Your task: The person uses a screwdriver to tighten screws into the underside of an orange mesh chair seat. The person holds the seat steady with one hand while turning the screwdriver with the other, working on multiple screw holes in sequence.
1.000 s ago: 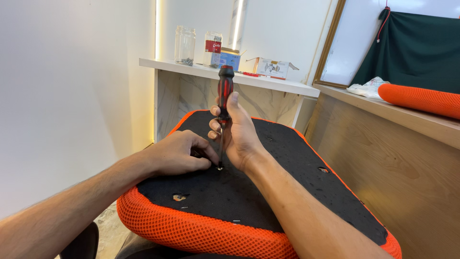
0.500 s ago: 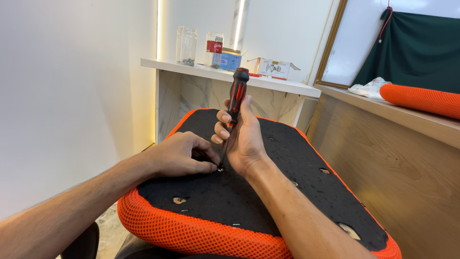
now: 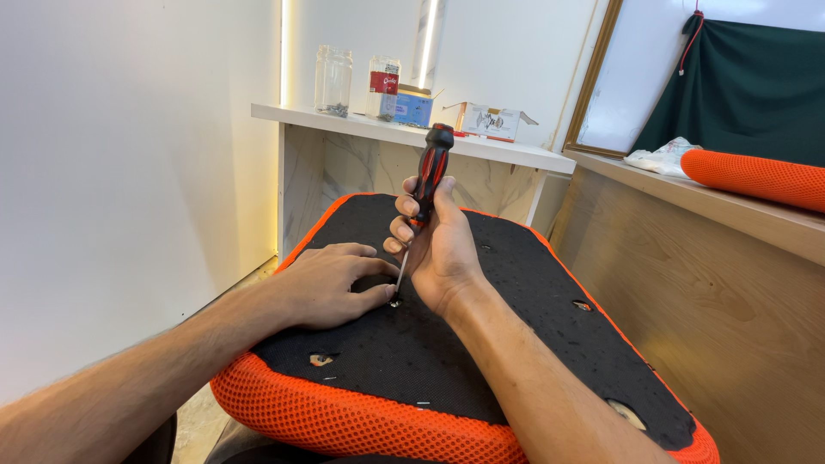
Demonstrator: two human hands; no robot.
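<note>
My right hand [image 3: 440, 249] grips a screwdriver [image 3: 426, 184] with a red and black handle, held nearly upright. Its metal tip meets a screw spot [image 3: 394, 302] on the black underside of an upturned seat cushion [image 3: 516, 326] edged in orange mesh. My left hand [image 3: 331, 285] lies flat on the black fabric just left of the tip, fingers spread toward it and holding nothing.
Small holes [image 3: 321, 359] dot the black panel. A white shelf [image 3: 412, 137] behind carries glass jars [image 3: 333, 81] and small boxes [image 3: 490, 122]. A wooden counter [image 3: 722, 258] stands to the right with an orange mesh piece [image 3: 756, 179] and a white cloth on top. A white wall is at left.
My right hand has tilted the screwdriver handle further to the right and shifted its grip, while the tip stays at the same spot. The left hand has barely moved.
</note>
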